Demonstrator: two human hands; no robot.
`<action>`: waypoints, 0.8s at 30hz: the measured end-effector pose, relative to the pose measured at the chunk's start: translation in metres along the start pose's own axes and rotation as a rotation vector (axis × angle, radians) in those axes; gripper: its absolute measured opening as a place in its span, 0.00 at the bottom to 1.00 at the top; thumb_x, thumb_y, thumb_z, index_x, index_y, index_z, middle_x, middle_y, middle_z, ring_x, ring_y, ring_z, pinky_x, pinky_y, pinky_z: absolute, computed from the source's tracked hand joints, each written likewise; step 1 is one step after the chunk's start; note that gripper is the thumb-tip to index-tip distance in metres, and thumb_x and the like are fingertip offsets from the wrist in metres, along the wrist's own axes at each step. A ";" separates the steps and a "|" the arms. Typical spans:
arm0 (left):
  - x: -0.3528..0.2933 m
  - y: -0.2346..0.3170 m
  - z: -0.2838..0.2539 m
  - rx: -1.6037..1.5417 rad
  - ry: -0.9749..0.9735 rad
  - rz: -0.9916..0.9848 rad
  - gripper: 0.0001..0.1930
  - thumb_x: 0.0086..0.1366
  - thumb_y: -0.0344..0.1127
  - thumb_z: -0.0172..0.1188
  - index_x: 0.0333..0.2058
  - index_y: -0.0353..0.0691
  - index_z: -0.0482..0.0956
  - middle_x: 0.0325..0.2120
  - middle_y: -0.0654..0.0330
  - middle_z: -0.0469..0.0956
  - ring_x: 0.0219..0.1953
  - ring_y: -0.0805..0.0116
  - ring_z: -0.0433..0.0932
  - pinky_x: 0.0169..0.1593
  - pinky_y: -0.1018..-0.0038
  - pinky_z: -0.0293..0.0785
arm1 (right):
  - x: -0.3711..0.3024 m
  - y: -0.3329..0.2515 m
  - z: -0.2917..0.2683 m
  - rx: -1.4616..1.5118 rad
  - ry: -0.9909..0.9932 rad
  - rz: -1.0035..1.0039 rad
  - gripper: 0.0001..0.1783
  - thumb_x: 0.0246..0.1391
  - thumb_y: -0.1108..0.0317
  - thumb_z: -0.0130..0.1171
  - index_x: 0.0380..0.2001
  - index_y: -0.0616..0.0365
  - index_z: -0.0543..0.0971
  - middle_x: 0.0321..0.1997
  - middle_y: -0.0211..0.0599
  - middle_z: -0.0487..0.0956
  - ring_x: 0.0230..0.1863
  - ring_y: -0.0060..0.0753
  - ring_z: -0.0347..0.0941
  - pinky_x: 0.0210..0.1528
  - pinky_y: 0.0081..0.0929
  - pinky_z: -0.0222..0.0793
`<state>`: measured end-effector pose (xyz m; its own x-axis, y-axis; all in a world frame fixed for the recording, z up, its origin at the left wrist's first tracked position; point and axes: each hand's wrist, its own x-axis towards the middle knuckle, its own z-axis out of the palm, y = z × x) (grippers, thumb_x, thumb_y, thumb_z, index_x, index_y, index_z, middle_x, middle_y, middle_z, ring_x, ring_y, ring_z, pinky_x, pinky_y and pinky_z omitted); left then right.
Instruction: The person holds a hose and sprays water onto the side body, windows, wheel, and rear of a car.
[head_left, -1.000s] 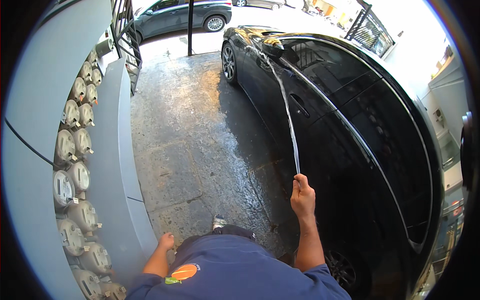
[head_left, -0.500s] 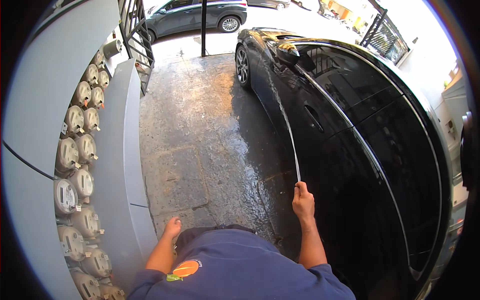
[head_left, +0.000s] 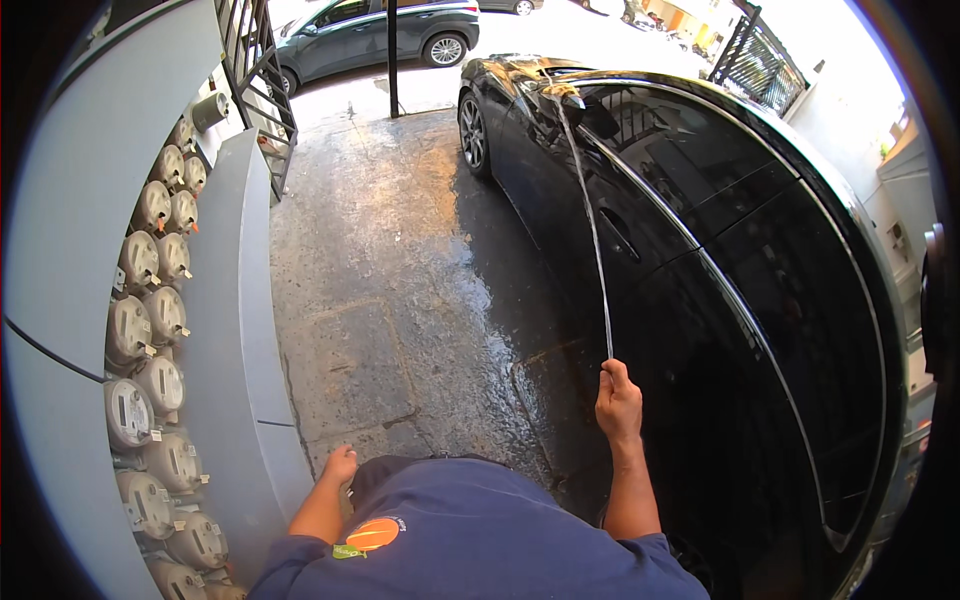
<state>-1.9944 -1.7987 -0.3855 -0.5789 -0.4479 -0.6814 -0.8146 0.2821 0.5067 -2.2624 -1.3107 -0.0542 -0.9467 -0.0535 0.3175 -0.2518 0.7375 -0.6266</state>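
Observation:
My right hand is closed around the end of a hose, which the fingers almost wholly hide. From the top of that fist a thin jet of water runs forward and reaches the side mirror of a black car. The car's wet, shiny side stands close on my right, with its door handle beyond the hand. Low by my left hip, my left hand has its fingers curled in. What lies inside them, if anything, is hidden.
Wet concrete floor runs between the car and a grey ledge on the left. Several round meters line the wall there. A dark post, an open metal gate and a grey parked car stand ahead.
The water jet has swung from the front side panel up onto the side mirror. My right hand has shifted slightly right; the left stays low by the hip.

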 end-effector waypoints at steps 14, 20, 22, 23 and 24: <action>0.022 -0.024 0.014 0.110 0.068 0.172 0.22 0.72 0.36 0.52 0.62 0.34 0.72 0.32 0.56 0.83 0.29 0.68 0.80 0.33 0.70 0.78 | -0.001 0.002 0.012 -0.006 -0.028 -0.028 0.06 0.65 0.69 0.56 0.44 0.54 0.76 0.28 0.49 0.81 0.31 0.56 0.81 0.31 0.44 0.74; 0.015 -0.039 0.015 0.080 0.072 0.119 0.21 0.72 0.35 0.52 0.61 0.37 0.74 0.31 0.56 0.83 0.28 0.68 0.81 0.32 0.70 0.77 | -0.002 -0.010 0.014 0.007 -0.070 -0.043 0.06 0.65 0.69 0.56 0.44 0.54 0.76 0.28 0.49 0.82 0.31 0.55 0.82 0.31 0.42 0.75; 0.013 -0.033 0.014 0.099 0.073 0.126 0.21 0.72 0.36 0.52 0.61 0.38 0.73 0.32 0.56 0.83 0.28 0.68 0.81 0.32 0.71 0.77 | -0.004 -0.011 0.014 0.010 -0.077 -0.041 0.06 0.65 0.69 0.56 0.44 0.54 0.76 0.28 0.49 0.82 0.31 0.54 0.82 0.31 0.42 0.75; 0.012 -0.030 0.014 0.120 0.077 0.132 0.21 0.72 0.36 0.52 0.62 0.38 0.73 0.32 0.56 0.83 0.28 0.68 0.81 0.32 0.71 0.77 | -0.005 -0.012 0.014 0.014 -0.059 -0.054 0.06 0.65 0.69 0.56 0.44 0.54 0.76 0.28 0.48 0.82 0.31 0.54 0.82 0.31 0.42 0.75; 0.012 -0.033 0.014 0.118 0.080 0.129 0.21 0.72 0.36 0.52 0.62 0.38 0.73 0.32 0.56 0.83 0.28 0.68 0.81 0.32 0.71 0.77 | -0.006 -0.013 0.014 0.024 -0.044 -0.067 0.06 0.65 0.69 0.56 0.44 0.54 0.76 0.28 0.48 0.82 0.31 0.53 0.82 0.32 0.41 0.75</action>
<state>-1.9751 -1.8014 -0.4172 -0.6781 -0.4664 -0.5680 -0.7349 0.4368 0.5187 -2.2564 -1.3295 -0.0582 -0.9353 -0.1320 0.3283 -0.3192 0.7152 -0.6217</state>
